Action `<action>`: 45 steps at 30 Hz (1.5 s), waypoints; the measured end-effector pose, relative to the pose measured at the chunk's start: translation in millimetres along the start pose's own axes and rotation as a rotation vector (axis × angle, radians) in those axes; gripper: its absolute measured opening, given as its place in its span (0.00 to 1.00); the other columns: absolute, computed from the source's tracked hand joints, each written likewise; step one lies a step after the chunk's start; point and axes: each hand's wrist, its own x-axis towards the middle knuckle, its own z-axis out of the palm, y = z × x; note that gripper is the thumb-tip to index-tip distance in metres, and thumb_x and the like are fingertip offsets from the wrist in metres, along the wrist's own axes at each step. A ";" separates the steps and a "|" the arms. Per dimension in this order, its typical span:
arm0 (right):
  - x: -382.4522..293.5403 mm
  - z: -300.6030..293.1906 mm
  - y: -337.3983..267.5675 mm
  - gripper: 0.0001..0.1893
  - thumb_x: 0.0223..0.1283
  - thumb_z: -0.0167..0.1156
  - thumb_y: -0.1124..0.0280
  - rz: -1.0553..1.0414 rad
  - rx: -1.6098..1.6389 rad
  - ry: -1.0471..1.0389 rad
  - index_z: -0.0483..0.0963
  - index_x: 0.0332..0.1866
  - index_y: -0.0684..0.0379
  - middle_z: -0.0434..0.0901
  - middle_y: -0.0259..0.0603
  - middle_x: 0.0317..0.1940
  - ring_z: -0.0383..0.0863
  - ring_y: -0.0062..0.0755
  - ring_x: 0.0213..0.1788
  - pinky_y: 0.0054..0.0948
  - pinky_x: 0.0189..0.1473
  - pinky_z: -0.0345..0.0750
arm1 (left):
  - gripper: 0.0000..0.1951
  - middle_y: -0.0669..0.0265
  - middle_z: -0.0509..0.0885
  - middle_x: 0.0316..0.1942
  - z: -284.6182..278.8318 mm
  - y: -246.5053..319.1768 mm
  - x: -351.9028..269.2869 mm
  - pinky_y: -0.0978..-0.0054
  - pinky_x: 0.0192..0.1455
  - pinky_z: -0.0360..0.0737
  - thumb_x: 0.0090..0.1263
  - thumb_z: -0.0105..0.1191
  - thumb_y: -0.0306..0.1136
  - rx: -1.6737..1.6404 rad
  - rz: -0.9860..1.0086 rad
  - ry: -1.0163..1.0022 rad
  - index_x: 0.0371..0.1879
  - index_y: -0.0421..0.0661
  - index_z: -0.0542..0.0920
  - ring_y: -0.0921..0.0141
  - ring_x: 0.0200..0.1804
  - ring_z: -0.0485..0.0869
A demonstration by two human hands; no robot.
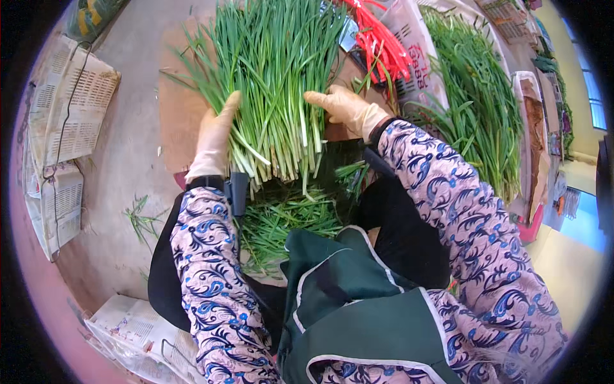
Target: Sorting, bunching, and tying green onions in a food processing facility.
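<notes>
A wide, loose bunch of garlic chives [273,96] lies in front of me, pale stem ends towards me, green leaves pointing away. At its left edge my left hand [213,132], in a pale rubber glove, grips the side with its thumb along the stems. My right hand [348,108], gloved likewise, holds the opposite edge, thumb across the outer stems. The fingers of both hands are partly hidden by the leaves. Beneath the bunch is a brown cardboard sheet [177,129]. Cut green leaves [292,218] lie in a heap below the stem ends, between my legs.
Red plastic ties [379,43] lie beyond my right hand. A white crate [422,53] bearing writing stands to the right, with more garlic chives [475,101] beside its wall. White plastic crates [72,105] stand at left, another [139,331] at lower left. Scattered leaves [141,216] are on the floor.
</notes>
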 end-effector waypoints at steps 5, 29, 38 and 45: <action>7.9 13.7 -12.2 0.42 0.54 0.61 0.37 -0.074 -0.011 0.000 0.71 0.52 0.75 0.78 0.52 0.43 0.78 0.38 0.44 0.36 0.47 0.76 | 0.32 0.59 0.82 0.51 23.5 -7.0 10.3 0.71 0.58 0.73 0.60 0.67 0.46 -0.051 0.168 -0.163 0.58 0.38 0.74 0.68 0.53 0.79; -110.8 80.9 -0.2 0.38 0.59 0.54 0.35 0.332 -0.258 -0.856 0.79 0.35 0.72 0.83 0.49 0.26 0.83 0.33 0.22 0.29 0.25 0.79 | 0.51 0.46 0.72 0.63 0.0 -3.8 4.2 0.67 0.66 0.67 0.52 0.69 0.55 0.281 0.150 0.096 0.66 0.31 0.61 0.57 0.64 0.73; -112.5 104.1 17.9 0.18 0.68 0.53 0.55 0.342 0.528 -0.564 0.77 0.41 0.62 0.83 0.41 0.28 0.83 0.28 0.26 0.25 0.26 0.75 | 0.47 0.48 0.75 0.61 -5.9 -19.5 18.5 0.67 0.65 0.69 0.53 0.68 0.55 0.301 0.197 0.070 0.65 0.33 0.65 0.58 0.63 0.74; -147.3 138.8 27.6 0.15 0.65 0.51 0.61 0.201 -0.003 -1.262 0.79 0.40 0.60 0.84 0.45 0.27 0.84 0.36 0.28 0.33 0.27 0.77 | 0.38 0.52 0.81 0.54 -14.5 -23.1 18.1 0.67 0.60 0.72 0.55 0.67 0.53 0.264 0.276 -0.029 0.58 0.37 0.72 0.60 0.56 0.79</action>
